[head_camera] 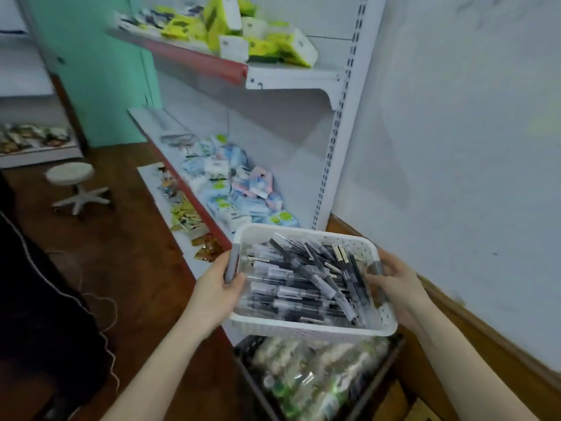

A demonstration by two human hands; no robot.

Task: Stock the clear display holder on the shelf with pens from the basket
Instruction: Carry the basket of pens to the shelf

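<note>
Two grips are wrapped round the grey handles (231,262) of a white basket (303,329): the left grip (218,288) on its left end, the right grip (394,288) on its right end. Many black pens (303,282) are heaped in the basket, between the grips. A dark crate (243,360) is seen just below them; stocked shelves (291,75) are seen beyond.

White red-edged shelf (161,118) with heaped pastel packets (243,189)

wall (455,117) white | floor (106,268) brown wood | stool (71,174) white (star base)
</note>
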